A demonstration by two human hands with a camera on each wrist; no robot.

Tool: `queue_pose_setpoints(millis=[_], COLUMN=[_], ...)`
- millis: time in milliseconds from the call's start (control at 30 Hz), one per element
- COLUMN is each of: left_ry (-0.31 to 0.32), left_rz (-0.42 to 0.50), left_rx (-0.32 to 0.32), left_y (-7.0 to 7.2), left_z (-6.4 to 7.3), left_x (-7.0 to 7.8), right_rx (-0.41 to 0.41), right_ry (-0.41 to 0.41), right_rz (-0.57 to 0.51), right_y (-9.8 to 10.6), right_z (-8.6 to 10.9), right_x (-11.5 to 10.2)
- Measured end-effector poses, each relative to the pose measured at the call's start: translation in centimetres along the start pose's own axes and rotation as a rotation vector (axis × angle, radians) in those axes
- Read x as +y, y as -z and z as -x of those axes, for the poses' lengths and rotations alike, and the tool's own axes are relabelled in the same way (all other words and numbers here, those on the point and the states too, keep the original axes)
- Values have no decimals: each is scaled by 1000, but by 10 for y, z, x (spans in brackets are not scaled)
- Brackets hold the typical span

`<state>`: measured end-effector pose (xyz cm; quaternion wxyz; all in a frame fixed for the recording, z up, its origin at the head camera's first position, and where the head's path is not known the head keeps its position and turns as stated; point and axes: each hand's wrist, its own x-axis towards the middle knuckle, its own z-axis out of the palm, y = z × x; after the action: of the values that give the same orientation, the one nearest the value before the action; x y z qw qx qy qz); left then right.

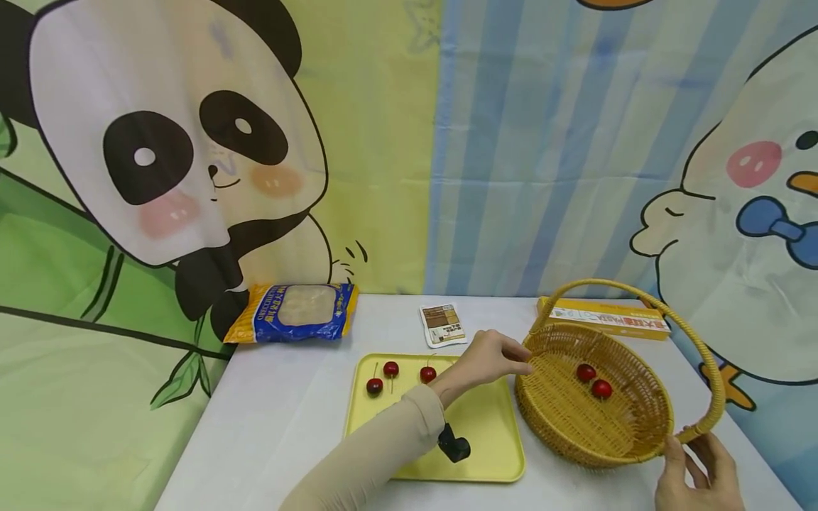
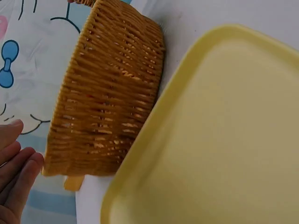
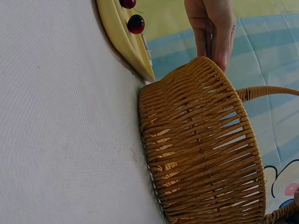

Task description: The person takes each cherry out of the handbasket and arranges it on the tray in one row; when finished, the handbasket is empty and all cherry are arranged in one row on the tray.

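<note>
While right hand (image 1: pixel 699 474) grips round tan wicker basket (image 1: pixel 562 411) near-right, likely for steadiness, left hand (image 1: pixel 487 360), fingers loosely extended, sits at its left rim.

Basket (image 3: pixel 201 149) cropped by right wrist view's bottom edge

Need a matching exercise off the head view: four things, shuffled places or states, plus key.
Things:
1. wicker basket
2. yellow tray
3. orecchiette bag
4. pasta box

Places or states:
A. behind the wicker basket
B. partly covered by the left forearm
C. two cherries visible inside
D. at the back left of the table

Pairs: 1-C, 2-B, 3-D, 4-A
</note>
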<state>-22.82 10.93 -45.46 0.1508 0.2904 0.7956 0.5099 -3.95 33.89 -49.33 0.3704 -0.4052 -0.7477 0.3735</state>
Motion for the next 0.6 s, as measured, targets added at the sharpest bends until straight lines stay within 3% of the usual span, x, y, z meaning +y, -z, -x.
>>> queue_pose_setpoints(millis=[167, 600], left_ry=[-19, 15], left_rz=[5, -9], left_rx=[-27, -37], left_y=[-11, -33], left_z=[-12, -39], left_x=[5, 10], right_rx=[-3, -11], right_ry=[7, -5], right_rz=[1, 11], right_y=[2, 3], right_z=[2, 1], right_x=[-3, -3])
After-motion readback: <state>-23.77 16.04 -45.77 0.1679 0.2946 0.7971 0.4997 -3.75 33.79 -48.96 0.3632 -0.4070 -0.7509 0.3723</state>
